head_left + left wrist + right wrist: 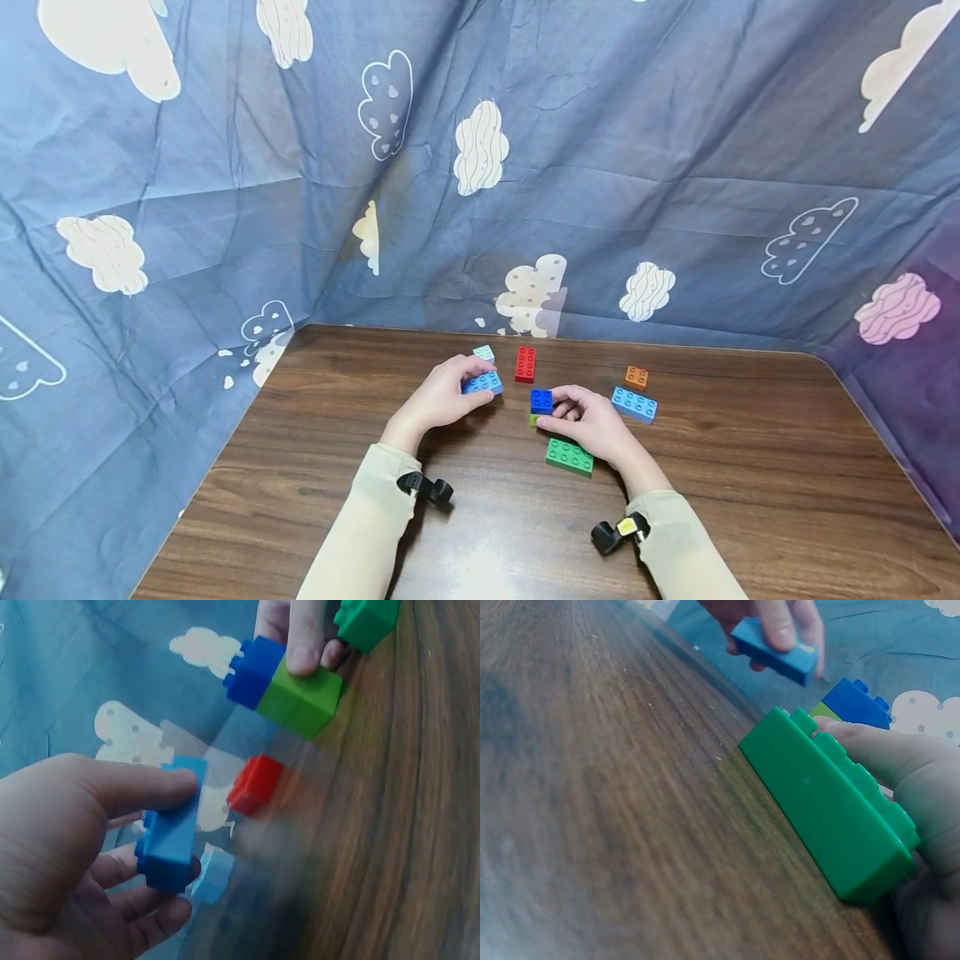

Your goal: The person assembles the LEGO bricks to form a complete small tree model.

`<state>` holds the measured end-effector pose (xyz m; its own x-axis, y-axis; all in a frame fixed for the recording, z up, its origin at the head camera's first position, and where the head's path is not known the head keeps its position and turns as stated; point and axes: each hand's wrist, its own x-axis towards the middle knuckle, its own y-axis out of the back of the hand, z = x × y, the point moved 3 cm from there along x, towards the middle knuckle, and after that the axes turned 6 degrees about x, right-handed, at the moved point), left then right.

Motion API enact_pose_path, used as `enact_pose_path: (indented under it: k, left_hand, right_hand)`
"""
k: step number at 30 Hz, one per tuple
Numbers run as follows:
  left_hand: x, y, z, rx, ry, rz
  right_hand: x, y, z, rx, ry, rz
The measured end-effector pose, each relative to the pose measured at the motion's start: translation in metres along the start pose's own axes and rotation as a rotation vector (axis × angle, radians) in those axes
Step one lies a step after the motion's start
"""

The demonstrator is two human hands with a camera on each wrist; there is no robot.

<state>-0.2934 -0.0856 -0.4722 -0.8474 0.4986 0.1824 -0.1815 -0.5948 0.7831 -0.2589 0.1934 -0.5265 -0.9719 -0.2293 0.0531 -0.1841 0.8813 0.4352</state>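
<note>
L hand pinches blue brick, long axis roughly L-R. R hand grips dk-blue/lime stack, w/ thumb on lime, to brick's right & a bit nearer. Green brick on stack's near side, by R hand.

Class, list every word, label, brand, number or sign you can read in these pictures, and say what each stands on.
None: no text can be read in any view.
Yellow patch on the black device at the right wrist: any marking is too small to read.
Green brick and dark blue brick: no readable lettering.
Backdrop: printed clouds, no readable words.
</note>
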Motion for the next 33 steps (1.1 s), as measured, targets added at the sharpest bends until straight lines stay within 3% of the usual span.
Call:
enact_pose_path:
  k: [8,15,33]
  left_hand:
    - [0.003,-0.002,0.019,-0.059,-0.055,0.006]
    - [0.006,-0.008,0.031,-0.04,-0.135,0.034]
    - [0.007,-0.03,0.047,0.011,-0.195,0.024]
  right_hand:
    - [0.0,0.001,-0.001,0.015,0.016,0.003]
    - [0.001,0.0,0.0,0.02,0.021,0.0]
    - [0.0,0.001,-0.002,0.016,0.023,-0.011]
